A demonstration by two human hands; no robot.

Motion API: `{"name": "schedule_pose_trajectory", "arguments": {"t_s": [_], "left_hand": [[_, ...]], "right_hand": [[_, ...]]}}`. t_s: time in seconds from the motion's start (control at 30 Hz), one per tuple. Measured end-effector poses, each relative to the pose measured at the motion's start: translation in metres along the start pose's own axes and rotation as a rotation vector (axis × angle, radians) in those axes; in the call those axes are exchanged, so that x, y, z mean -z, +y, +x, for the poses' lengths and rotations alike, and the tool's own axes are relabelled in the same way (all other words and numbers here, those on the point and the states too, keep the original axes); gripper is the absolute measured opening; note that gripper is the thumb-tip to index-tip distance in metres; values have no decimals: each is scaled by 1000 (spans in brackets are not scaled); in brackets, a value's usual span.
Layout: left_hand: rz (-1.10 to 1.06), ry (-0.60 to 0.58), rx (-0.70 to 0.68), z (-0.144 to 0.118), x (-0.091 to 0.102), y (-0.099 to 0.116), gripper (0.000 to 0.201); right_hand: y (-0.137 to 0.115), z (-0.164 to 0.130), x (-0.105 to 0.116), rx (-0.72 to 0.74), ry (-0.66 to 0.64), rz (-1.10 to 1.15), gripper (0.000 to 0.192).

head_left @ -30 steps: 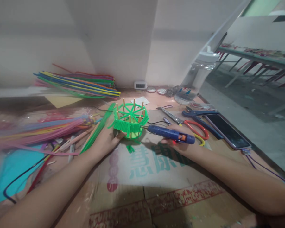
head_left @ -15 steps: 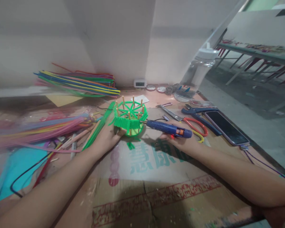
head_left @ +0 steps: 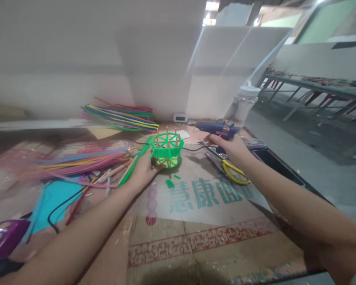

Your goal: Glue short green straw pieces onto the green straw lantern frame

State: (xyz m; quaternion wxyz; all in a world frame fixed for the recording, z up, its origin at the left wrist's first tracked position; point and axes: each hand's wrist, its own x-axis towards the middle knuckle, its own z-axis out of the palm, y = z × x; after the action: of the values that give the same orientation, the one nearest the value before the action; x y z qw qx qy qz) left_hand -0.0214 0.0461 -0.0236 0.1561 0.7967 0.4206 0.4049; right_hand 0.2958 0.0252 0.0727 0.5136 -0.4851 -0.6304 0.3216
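Steadying the green frame (head_left: 166,153) on the sheet laid over the table (head_left: 117,231), the left hand (head_left: 145,168) has its fingers curled about the frame's left side, thumb near the base; their tips are partly hidden. The right hand (head_left: 230,144) has its fingers closed around the handle of a blue glue gun (head_left: 210,127), whose nozzle points leftward, well apart from the frame. Judging by what shows, the skeleton is largely done: wooden sticks (head_left: 167,131) stand upright around a round base, a spoked green ring joins them higher up, and a fringe of short green strips covers the front at ring level. Below that fringe the sticks look bare, so the sides seem unfilled there; whether the fringe runs right round the back, I cannot tell. Small green offcuts (head_left: 170,183) lie just in front, yellow-handled scissors (head_left: 235,176) rest below the right hand, and long green pipe cleaners (head_left: 129,174) lie beside the left, apparently spare material.
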Motion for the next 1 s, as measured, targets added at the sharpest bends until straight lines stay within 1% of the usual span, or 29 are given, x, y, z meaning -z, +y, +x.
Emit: {"name": "schedule_pose_trajectory", "arguments": {"t_s": [0.1, 0.17, 0.23, 0.33, 0.43, 0.53, 0.6, 0.67, 0.73, 0.8, 0.87, 0.9, 0.93, 1.0], "left_hand": [[-42, 12, -23, 1, 1, 3, 54], [-64, 12, -34, 1, 1, 4, 56], [-74, 5, -39, 0, 1, 4, 53], [-63, 3, -33, 0, 1, 3, 48], [-53, 1, -37, 0, 1, 4, 47], [-48, -2, -38, 0, 1, 2, 48], [-46, 1, -31, 0, 0, 1, 49], [-48, 4, -27, 0, -1, 0, 50], [-50, 4, -24, 0, -1, 0, 49], [-50, 0, -20, 0, -2, 0, 48], [-46, -4, -12, 0, -2, -1, 45], [-42, -6, -8, 0, -2, -2, 42], [-37, -7, -3, -1, -2, -2, 41], [-18, -7, 12, -1, -2, -3, 39]], "right_hand": [[8, 38, -4, -27, -64, -198, 38], [18, 64, -12, -73, -114, -308, 44], [30, 84, -23, -103, -130, -360, 39], [46, 101, -37, -126, -143, -411, 26], [56, 105, -41, -168, -151, -449, 22], [60, 104, -39, -185, -153, -464, 27], [59, 102, -36, -174, -137, -465, 34], [58, 96, -29, -160, -82, -477, 44], [55, 86, -20, -144, 19, -507, 51], [52, 71, -8, -107, 134, -547, 49], [48, 52, 1, -43, 200, -586, 37], [46, 41, 2, -9, 196, -601, 31], [43, 29, 1, 20, 162, -610, 27], [38, 5, -7, 68, 25, -607, 24]]}}
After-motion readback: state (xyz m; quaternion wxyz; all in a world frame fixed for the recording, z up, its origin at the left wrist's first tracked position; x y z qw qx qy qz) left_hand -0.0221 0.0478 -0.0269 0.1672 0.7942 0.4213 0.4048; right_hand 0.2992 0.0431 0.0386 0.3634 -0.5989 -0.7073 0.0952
